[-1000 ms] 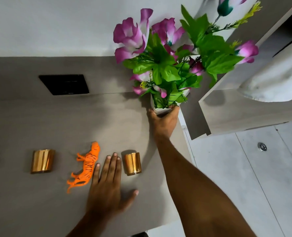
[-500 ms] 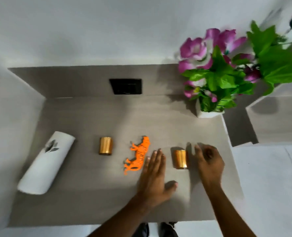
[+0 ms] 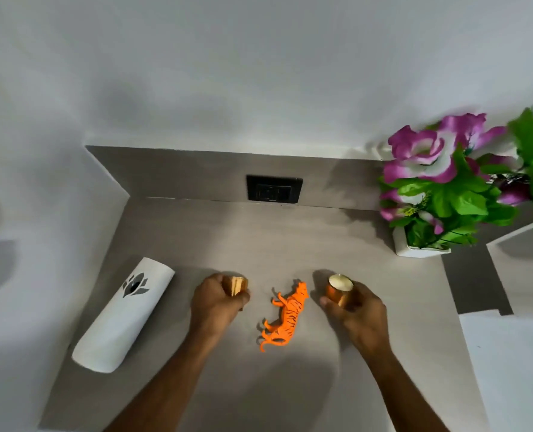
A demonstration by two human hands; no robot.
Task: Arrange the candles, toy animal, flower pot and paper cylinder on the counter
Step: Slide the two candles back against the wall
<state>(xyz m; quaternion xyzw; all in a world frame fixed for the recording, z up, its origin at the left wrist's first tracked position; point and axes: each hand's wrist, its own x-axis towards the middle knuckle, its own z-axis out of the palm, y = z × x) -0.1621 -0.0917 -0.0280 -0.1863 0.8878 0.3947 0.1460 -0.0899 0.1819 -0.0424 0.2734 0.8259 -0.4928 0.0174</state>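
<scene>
While both forearms reach forward over the counter (image 3: 196, 244), the left hand (image 3: 217, 302) wraps a gold candle (image 3: 234, 285) and the right hand (image 3: 357, 313) cups another candle (image 3: 339, 289), either side of the orange toy tiger (image 3: 285, 316).

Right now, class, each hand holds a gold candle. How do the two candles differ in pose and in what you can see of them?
The left candle is tipped, its wax top hidden, while the right candle is near upright, its pale wax top showing. The left hand wraps the left candle from its left side; the right hand cups the right candle from behind and right. Both are small, shiny gold cylinders flanking the orange toy tiger.
</scene>
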